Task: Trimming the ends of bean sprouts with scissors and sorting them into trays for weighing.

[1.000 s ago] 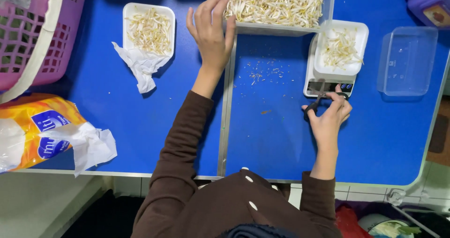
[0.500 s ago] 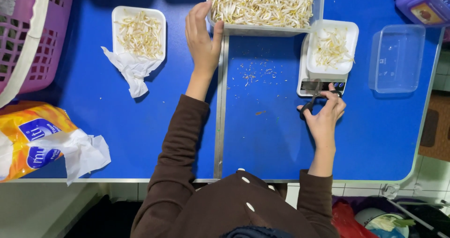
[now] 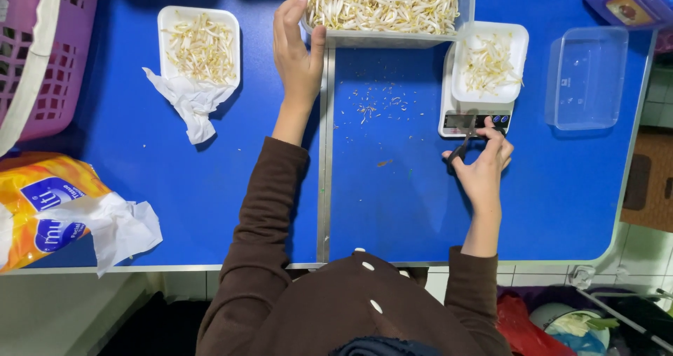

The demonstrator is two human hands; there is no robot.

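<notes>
two white trays [image 3: 200, 46] of sprouts; left hand [image 3: 297, 54] fingers apart; right hand [image 3: 484, 165] fingers clamped on scissors [image 3: 463, 144]

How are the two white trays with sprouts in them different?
The left white tray lies flat on the blue table, while the right white tray sits on top of a small kitchen scale. A crumpled white tissue touches the left white tray; none touches the right white tray. The right hand, holding small scissors, is close to the right white tray; no hand is near the left white tray. Both are white, rectangular and hold a thin layer of bean sprouts.
</notes>
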